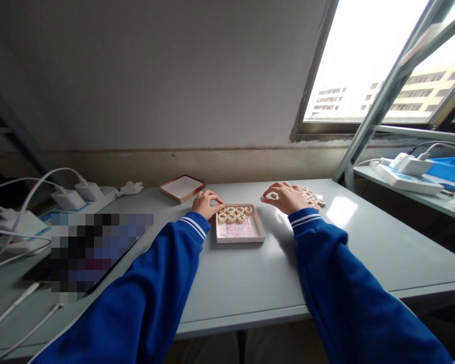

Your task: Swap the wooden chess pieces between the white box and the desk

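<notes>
A shallow white box [240,240] lies on the grey desk with several round wooden Chinese chess pieces [231,218] in two rows along its far side. Pink-printed paper [237,230] covers the nearer part of its bottom. My left hand [206,203] grips the box at its far left corner, thumb and fingertips closed at the rim. To the right of the box, my right hand [286,197] is in the air, thumb and forefinger pinching a small chess piece [263,198] seen edge-on. Loose chess pieces [314,199] lie beyond that hand, partly hidden by it.
The box lid [183,187] lies upturned at the back left, near the wall. A blurred-out tablet-like device [94,258] and a power strip [94,202] with chargers and white cables occupy the left side. A metal frame post [375,111] rises at the right, beside a shelf holding another power strip [405,174].
</notes>
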`<action>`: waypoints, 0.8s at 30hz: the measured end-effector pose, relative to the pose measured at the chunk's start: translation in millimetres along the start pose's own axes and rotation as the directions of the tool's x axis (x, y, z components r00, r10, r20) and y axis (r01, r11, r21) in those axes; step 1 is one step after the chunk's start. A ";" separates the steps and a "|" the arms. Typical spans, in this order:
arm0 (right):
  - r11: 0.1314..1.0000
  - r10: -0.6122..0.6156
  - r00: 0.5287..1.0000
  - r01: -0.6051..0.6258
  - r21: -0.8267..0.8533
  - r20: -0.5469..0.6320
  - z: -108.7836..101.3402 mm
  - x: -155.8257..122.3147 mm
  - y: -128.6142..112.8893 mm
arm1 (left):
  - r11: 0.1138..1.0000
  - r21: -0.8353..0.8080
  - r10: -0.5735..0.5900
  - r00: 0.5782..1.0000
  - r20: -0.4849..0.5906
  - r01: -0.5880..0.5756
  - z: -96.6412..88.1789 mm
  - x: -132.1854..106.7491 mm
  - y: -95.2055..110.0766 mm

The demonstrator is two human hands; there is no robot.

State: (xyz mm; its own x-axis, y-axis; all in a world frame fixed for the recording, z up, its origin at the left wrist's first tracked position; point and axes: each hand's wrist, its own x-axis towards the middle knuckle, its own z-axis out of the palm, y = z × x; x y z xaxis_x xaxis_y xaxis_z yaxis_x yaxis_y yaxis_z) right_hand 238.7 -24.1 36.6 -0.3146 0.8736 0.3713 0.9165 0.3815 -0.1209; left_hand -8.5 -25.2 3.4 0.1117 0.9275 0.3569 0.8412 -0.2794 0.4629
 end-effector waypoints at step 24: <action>0.972 -0.232 0.967 0.234 -0.009 0.104 -8.5 -13.4 -45.8 | 1.000 0.005 0.013 0.994 0.109 -0.014 2.4 -0.4 -1.1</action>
State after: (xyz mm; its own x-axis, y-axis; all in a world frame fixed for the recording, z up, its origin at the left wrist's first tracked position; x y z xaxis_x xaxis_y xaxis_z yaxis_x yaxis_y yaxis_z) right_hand 203.0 -55.8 45.0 -0.5428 0.7878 0.2910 0.8195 0.5727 -0.0220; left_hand -8.1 -24.7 0.8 0.1800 0.9453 0.2719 0.8421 -0.2910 0.4541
